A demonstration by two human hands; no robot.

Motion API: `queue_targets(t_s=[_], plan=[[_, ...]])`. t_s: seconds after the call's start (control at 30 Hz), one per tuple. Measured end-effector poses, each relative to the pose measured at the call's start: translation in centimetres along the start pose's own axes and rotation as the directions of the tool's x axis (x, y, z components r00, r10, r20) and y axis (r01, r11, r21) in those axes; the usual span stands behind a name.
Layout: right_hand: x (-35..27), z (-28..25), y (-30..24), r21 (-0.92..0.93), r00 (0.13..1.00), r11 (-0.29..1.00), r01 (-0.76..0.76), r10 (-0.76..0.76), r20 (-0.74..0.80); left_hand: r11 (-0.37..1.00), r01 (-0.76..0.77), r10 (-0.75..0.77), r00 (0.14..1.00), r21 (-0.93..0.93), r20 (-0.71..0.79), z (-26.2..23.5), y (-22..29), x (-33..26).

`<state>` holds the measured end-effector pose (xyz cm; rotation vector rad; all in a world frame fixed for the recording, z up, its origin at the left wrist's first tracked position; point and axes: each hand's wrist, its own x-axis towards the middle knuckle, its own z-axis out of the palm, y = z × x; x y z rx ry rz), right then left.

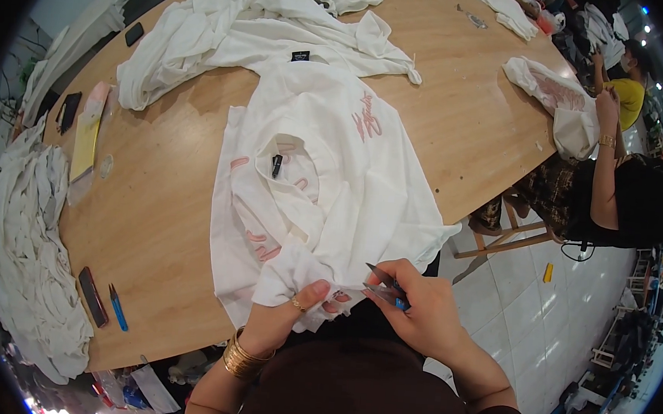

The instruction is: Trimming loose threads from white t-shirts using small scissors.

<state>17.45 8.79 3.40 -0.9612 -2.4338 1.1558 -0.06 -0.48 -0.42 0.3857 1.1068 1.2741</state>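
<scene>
white sweatshirt (327,168): soft knit fabric, spread flat on the wooden table (463,116), pink lettering on its upper face, dark label at the neck opening. its lower edge hangs over the table rim, bunched into folds at the hands

left hand (292,313): grip pressed together on a gathered fold of the sweatshirt hem, thumb on top; a ring on one finger, stacked gold bangles at the wrist

right hand (417,307): just to the right of the left grip, grip pinching small thread snips (387,288) with grey metal blades and a blue handle; blade tips point toward the fold held by the left hand, close to the fabric. contact of the blades with the fabric cannot be told

beyond the grips, further up the table: a second heap of white garments (252,29), crumpled, with a dark label showing

far left of the grips: a stack of folded white garments (29,245) along the table edge. between it and the left grip lie a dark phone (93,297) and a blue-handled tool (118,307), side by side, not touching

far right of the grips: another person (629,191) seated at the table, holding a white garment with pink print (558,100)
</scene>
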Motion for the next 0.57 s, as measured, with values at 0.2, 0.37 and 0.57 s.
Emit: queue_targets(t_s=[0.2,0.37,0.57], plan=[[0.4,0.6,-0.2,0.117,0.995,0.989,-0.089,0.094,-0.042,0.992,-0.043,0.044,0.999,-0.122,0.009,0.6,0.3,-0.8],[0.5,0.5,-0.5,0.121,0.989,0.985,-0.124,0.133,-0.064,0.971,0.035,-0.023,0.998,-0.237,0.052,1.3,1.0,-0.8],[-0.7,-0.7,-0.5,0.475,0.949,0.854,-0.214,0.066,0.308,0.941,0.051,-0.031,0.997,-0.336,0.066,1.0,0.9,-0.6]])
